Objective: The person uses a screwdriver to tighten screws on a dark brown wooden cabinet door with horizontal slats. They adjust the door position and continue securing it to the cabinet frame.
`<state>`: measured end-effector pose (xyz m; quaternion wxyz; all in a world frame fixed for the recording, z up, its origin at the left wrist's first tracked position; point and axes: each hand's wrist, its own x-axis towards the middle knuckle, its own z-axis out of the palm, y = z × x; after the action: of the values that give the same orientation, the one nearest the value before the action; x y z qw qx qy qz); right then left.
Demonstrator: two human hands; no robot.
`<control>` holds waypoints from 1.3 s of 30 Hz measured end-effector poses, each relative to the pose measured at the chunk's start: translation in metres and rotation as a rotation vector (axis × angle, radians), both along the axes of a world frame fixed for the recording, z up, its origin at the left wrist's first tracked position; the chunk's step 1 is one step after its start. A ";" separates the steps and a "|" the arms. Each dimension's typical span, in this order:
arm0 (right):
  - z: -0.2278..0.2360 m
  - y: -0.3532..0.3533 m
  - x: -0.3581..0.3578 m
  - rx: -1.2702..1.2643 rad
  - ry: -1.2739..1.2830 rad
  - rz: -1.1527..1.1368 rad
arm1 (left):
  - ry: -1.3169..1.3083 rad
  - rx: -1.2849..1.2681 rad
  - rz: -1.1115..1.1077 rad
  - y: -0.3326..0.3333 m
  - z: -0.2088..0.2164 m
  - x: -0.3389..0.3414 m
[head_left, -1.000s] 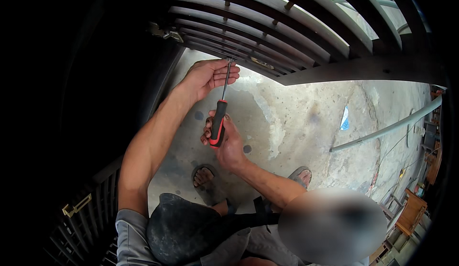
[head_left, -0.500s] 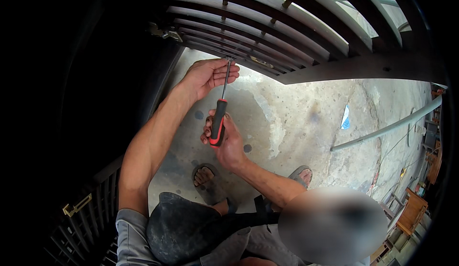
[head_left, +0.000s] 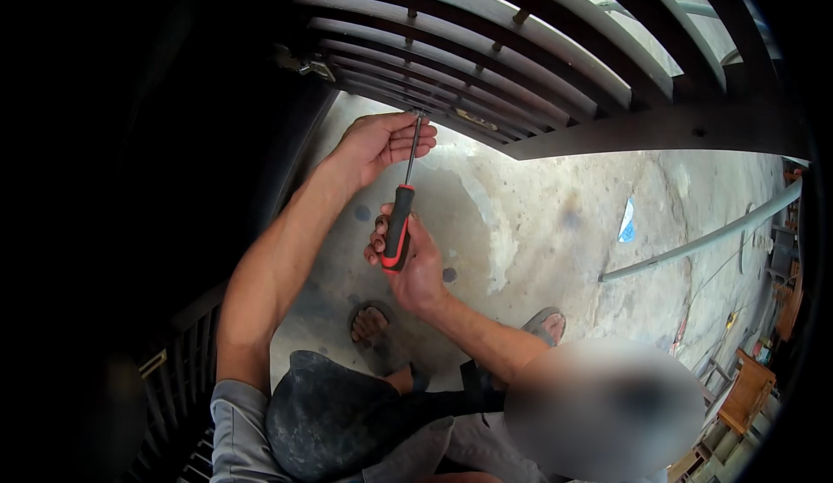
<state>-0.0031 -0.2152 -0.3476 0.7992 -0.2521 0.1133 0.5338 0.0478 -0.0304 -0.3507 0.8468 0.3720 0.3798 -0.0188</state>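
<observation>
My right hand (head_left: 413, 262) is wrapped round the black and red handle of a screwdriver (head_left: 398, 231). Its metal shaft points away from me, up to the lower rail of a dark slatted wooden panel (head_left: 555, 142). At the shaft's tip, my left hand (head_left: 386, 143) pinches with thumb and forefinger against the rail. The other left fingers stretch out behind the shaft. Whatever sits between that thumb and forefinger is too small to make out.
A brass-coloured metal fitting (head_left: 317, 68) is on the panel's left end. A dark upright surface closes off the left. On the concrete floor (head_left: 547, 214) lie a grey curved strip (head_left: 703, 238) and a blue and white scrap (head_left: 626, 221). Wooden pieces (head_left: 747, 389) stand at the far right.
The screwdriver's handle has turned slightly in my right hand, showing its red stripe more. Both hands keep nearly the same place, and the whole view has shifted a little.
</observation>
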 end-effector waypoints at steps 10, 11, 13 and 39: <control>-0.004 -0.004 0.003 0.016 -0.027 -0.001 | 0.010 0.024 0.002 -0.005 0.003 0.003; -0.005 -0.004 0.004 0.014 -0.030 0.003 | -0.015 0.029 -0.003 -0.005 0.002 0.002; -0.006 -0.005 0.005 -0.010 -0.037 0.022 | -0.066 0.039 -0.006 -0.005 -0.002 0.001; 0.029 -0.023 0.172 -0.486 -1.146 0.907 | -0.085 0.085 0.493 -0.085 0.005 -0.107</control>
<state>0.1687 -0.2386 -0.3184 0.3584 -0.6795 -0.3185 0.5553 -0.0596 -0.1156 -0.3456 0.8247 0.3038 0.4235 0.2197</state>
